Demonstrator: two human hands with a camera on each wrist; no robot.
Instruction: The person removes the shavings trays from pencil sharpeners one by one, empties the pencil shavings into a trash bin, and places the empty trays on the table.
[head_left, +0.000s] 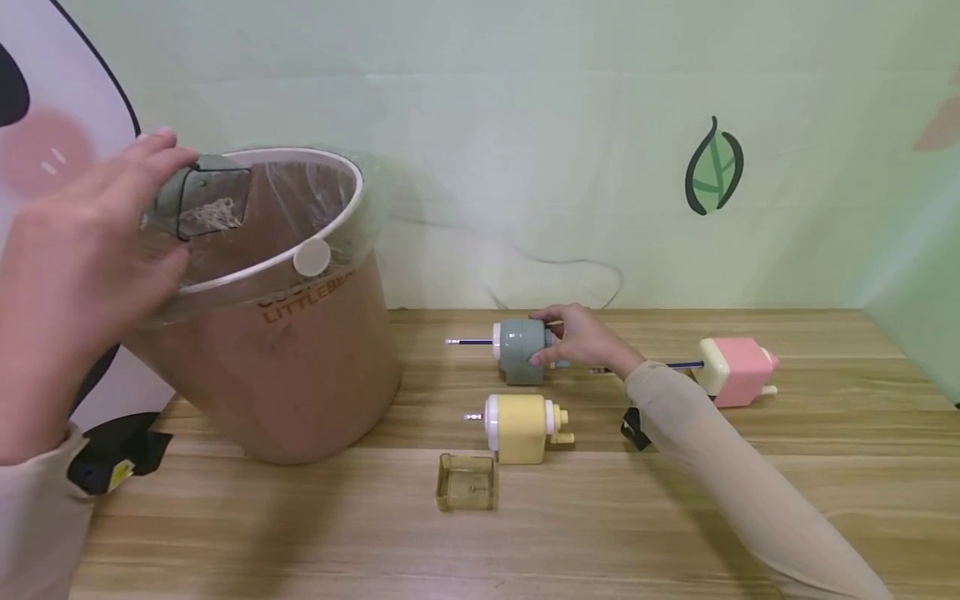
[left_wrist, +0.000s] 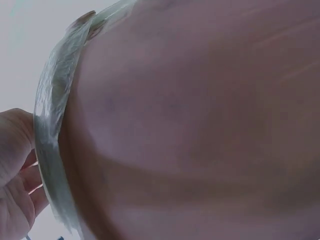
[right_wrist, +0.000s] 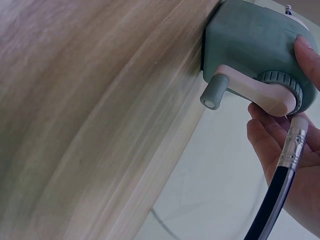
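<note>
My left hand [head_left: 93,242] holds a grey-green see-through shavings drawer [head_left: 236,187] over the rim of a pink trash bin [head_left: 300,383]. Pale pencil shavings [head_left: 216,215] lie in the drawer, its open side tipped toward the bin's mouth. In the left wrist view the bin wall [left_wrist: 190,110] hides the drawer. On the table, my right hand [head_left: 588,342] grips a grey-green pencil sharpener [head_left: 521,354] by its crank end, thumb and fingers on either side of the body. A pencil [head_left: 472,341] sticks out of its left end. The right wrist view shows its crank [right_wrist: 255,92].
A yellow sharpener [head_left: 521,429] with a pencil stands nearer me, an amber see-through drawer [head_left: 467,483] before it. At the right is a pink sharpener [head_left: 738,371]; its pencil [head_left: 684,364] points left under my right wrist. A green wall [head_left: 525,167] closes off the back.
</note>
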